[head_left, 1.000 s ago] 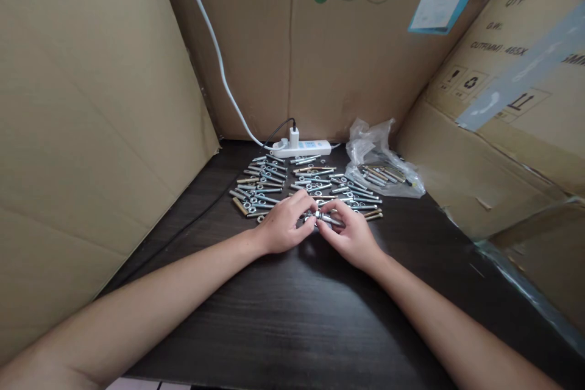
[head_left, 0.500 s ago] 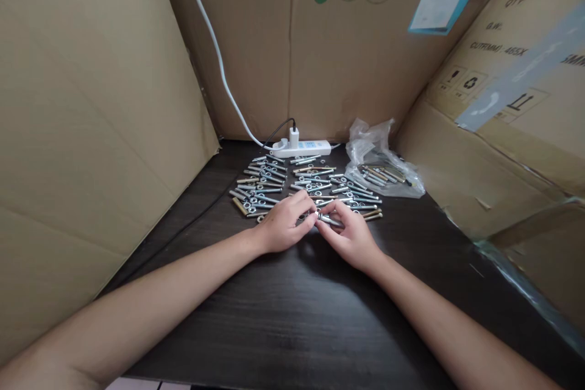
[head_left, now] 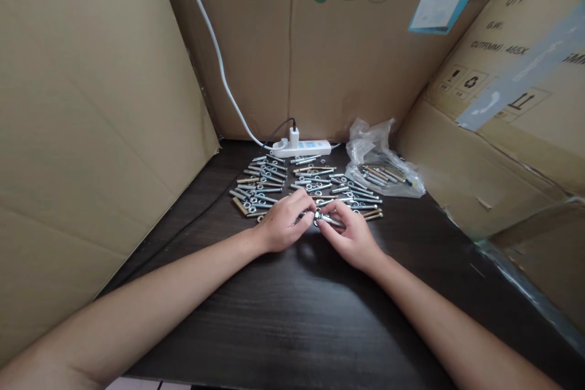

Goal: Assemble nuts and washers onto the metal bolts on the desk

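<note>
Just in front of the spread of hardware, my right hand (head_left: 350, 234) grips a silvery expansion bolt (head_left: 328, 219) between thumb and fingers. The bolt lies roughly level, pointing left, with a nut (head_left: 317, 216) and dark-looking washers at its left end. My left hand (head_left: 286, 222) is closed, its thumb and fingertips pinching at that same nut end. How its fingertips sit on the bolt is partly hidden. Behind both hands lie rows of loose bolts (head_left: 269, 191), metal sleeves (head_left: 239, 206), nuts and washers.
A clear plastic bag (head_left: 365, 140) with more bolts sits at the back right. Behind the rows stands a white power strip (head_left: 315, 148) with a plug and cables. A black cable (head_left: 183, 227) crosses the dark table (head_left: 274, 323) at left. Cardboard boxes (head_left: 247, 42) wall three sides.
My left thumb has drawn back slightly to the left, so more of the nut shows. My right hand and the bolt stay almost in place.
</note>
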`<action>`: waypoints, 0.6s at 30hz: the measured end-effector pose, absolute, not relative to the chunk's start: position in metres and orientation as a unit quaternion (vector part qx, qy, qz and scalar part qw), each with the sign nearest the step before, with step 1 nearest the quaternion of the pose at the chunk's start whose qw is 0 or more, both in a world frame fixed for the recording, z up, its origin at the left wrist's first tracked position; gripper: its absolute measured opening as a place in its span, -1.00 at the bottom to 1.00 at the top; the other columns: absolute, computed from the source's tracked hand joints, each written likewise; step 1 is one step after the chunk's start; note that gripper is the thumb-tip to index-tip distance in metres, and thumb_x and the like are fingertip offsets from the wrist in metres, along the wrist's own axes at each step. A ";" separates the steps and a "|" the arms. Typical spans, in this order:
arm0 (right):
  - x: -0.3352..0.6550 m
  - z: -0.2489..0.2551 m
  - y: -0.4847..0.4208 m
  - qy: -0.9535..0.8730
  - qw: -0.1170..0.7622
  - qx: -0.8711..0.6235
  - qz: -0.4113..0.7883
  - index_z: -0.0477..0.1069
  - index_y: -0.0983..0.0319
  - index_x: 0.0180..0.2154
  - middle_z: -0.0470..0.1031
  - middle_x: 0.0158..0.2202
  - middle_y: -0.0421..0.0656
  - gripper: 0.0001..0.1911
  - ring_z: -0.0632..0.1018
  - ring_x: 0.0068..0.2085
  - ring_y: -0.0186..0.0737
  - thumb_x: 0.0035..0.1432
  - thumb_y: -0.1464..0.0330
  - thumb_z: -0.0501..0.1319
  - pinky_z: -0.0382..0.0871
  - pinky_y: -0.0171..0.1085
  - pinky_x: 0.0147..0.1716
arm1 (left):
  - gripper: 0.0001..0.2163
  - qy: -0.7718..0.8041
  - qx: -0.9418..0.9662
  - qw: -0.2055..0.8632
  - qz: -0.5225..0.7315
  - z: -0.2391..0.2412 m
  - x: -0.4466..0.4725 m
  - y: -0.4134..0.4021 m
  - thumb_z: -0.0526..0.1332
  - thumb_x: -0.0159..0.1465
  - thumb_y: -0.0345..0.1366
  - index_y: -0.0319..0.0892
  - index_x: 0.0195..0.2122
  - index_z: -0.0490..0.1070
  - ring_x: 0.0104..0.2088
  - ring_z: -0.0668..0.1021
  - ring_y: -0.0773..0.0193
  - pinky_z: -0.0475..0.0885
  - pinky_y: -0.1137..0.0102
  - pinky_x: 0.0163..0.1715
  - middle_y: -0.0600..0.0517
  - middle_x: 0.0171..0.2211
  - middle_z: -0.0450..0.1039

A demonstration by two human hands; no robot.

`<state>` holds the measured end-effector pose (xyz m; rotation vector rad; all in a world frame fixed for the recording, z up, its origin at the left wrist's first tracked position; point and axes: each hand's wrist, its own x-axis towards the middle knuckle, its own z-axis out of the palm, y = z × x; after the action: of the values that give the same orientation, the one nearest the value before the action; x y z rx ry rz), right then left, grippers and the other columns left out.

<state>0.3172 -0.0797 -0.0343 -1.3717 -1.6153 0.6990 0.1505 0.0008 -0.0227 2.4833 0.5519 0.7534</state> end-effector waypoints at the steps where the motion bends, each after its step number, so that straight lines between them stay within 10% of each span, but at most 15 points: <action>1: 0.317 -0.035 -0.080 -0.651 0.439 -0.553 0.280 0.24 0.21 -0.30 0.26 -0.54 -0.28 -0.83 0.31 -0.53 -0.37 0.13 0.25 0.14 0.25 -0.40 -0.53 | -0.82 0.203 0.909 0.242 0.272 -0.022 0.151 0.001 -0.05 0.31 -0.30 -0.18 -0.29 0.30 -0.29 0.38 0.27 0.31 0.37 -0.23 0.02 -0.30 0.26; 18: 0.317 -0.035 -0.079 -0.641 0.446 -0.557 0.284 0.24 0.20 -0.31 0.30 -0.52 -0.26 -0.83 0.31 -0.54 -0.36 0.12 0.25 0.15 0.23 -0.39 -0.55 | -0.79 0.197 0.909 0.251 0.269 -0.021 0.151 0.000 -0.07 0.33 -0.25 -0.18 -0.31 0.30 -0.30 0.38 0.27 0.31 0.37 -0.23 0.01 -0.32 0.28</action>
<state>0.3173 -0.0789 -0.0350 -1.3796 -1.5872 0.7045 0.1514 -0.0001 -0.0208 2.4739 0.5375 0.7309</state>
